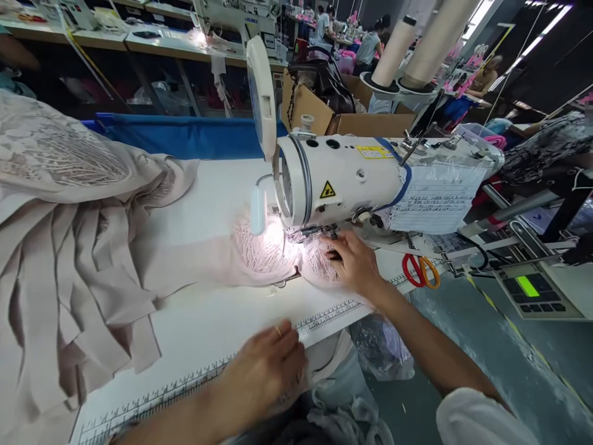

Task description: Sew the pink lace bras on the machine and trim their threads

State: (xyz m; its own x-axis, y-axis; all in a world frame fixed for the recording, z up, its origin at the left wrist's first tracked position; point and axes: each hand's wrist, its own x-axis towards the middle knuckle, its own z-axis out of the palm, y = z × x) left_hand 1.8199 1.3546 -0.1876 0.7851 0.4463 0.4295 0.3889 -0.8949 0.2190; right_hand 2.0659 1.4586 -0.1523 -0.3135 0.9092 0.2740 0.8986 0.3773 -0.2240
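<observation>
A pale pink lace bra (pixel 259 253) lies under the needle area of a white sewing machine (pixel 343 179), lit by the machine's lamp. My right hand (pixel 354 259) is at the bra's right cup, its bent fingers gripping the lace close to the presser foot. My left hand (pixel 266 364) is over the front edge of the white table (pixel 222 315), apart from the bra. Its fingers are curled in and slightly blurred, and whatever they may hold is hidden. A ring shows on one finger.
A heap of pale pink bras (pixel 78 247) covers the table's left side. Red and orange-handled scissors (pixel 420 271) lie at the right. Behind stand a cardboard box (pixel 306 105) and thread cones (pixel 393 52). A control panel (pixel 532 290) is at far right; other people work in the background.
</observation>
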